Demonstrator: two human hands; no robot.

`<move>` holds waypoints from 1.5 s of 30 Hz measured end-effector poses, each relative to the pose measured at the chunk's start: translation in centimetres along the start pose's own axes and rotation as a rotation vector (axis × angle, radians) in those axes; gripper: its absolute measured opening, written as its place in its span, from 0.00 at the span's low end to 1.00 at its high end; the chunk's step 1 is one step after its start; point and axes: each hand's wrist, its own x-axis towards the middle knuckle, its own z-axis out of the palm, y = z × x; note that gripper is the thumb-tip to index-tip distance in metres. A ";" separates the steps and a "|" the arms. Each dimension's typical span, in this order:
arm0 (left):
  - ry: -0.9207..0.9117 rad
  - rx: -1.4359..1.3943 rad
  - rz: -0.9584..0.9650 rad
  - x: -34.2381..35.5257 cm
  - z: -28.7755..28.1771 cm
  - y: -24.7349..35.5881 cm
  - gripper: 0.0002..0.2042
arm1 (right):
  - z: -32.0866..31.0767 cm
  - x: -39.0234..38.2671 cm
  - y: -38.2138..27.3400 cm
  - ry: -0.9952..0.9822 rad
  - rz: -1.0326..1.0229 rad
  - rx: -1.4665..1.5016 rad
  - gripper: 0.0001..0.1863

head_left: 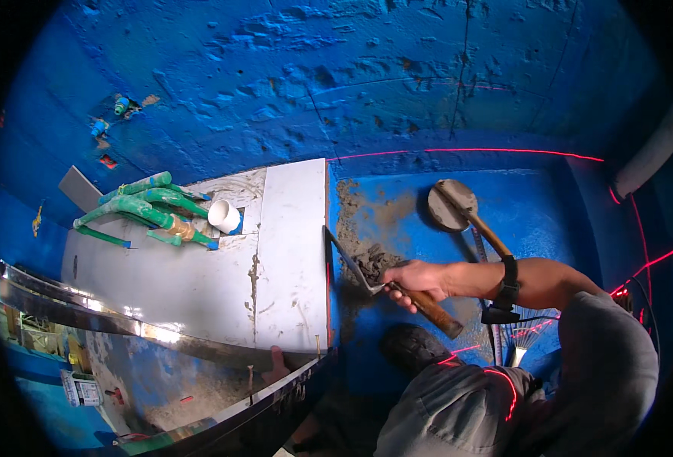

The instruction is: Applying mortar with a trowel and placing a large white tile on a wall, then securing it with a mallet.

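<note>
My right hand [416, 283] closes around a trowel [437, 311] near the top of its wooden handle. The trowel's thin metal blade, seen nearly edge-on, points up and left beside a pile of grey mortar [371, 261]. That mortar lies on the blue floor [420, 244], along the right edge of a white tile [292, 251]. Part of my left hand [277, 364] shows at the tile's near edge; most of its fingers are hidden, and its grip cannot be made out. Beyond my right forearm lies a mallet [451, 204] with a round, mortar-smeared head and wooden handle.
Green pipes [135, 204] and a white pipe stub [223, 216] rise through the tiles at left. A shiny metal edge [161, 333] crosses the near left. A steel rule [481, 245] and fan-shaped tool [521, 335] lie right. Red laser lines mark the blue wall [397, 91].
</note>
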 end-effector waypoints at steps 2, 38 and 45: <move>0.017 0.003 -0.004 0.2 -0.1 0.9 0.35 | 1.6 -0.7 0.2 -0.026 0.015 0.000 0.13; 0.192 -0.488 0.123 -8.5 7.4 7.2 0.33 | -1.5 -6.2 0.0 0.553 0.178 -1.127 0.20; 0.152 -0.523 0.026 -11.0 7.5 10.6 0.30 | -9.1 -5.2 3.6 0.539 0.044 -1.421 0.19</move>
